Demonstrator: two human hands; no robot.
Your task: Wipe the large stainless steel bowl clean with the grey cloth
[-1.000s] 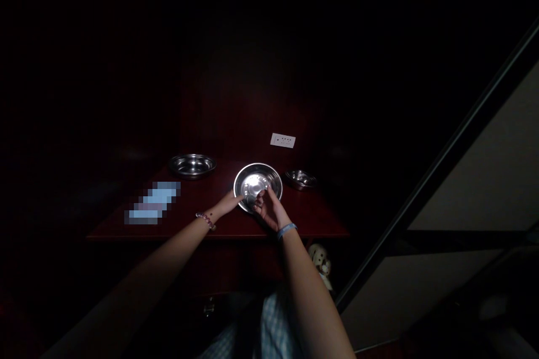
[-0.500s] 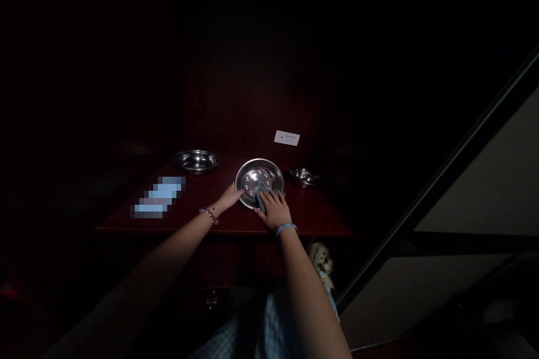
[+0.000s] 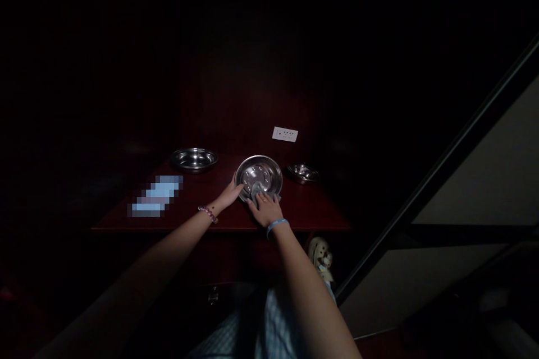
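Observation:
A round, shiny metal bowl (image 3: 268, 171) is tilted toward me above the front part of the dark red table (image 3: 202, 202). My left hand (image 3: 229, 193) grips its left rim, thumb on the inside. Under the fingers of my right hand (image 3: 266, 208) a grey cloth (image 3: 257, 188) is pressed against the lower inner side of the bowl. The right fingers bend over the cloth, and part of it is hidden beneath them.
At the back left stands a wide metal basin (image 3: 194, 160). Smaller metal bowls (image 3: 302, 174), seemingly stacked, sit at the right. A blurred-out bluish item (image 3: 158, 196) lies front left. A white socket plate (image 3: 285, 134) is on the back wall. Below the table edge shows a pale clog-like shoe (image 3: 319, 252).
My right hand has slid a little left and down along the inside of the bowl with the cloth. My left hand keeps its hold on the rim. The view has shifted slightly.

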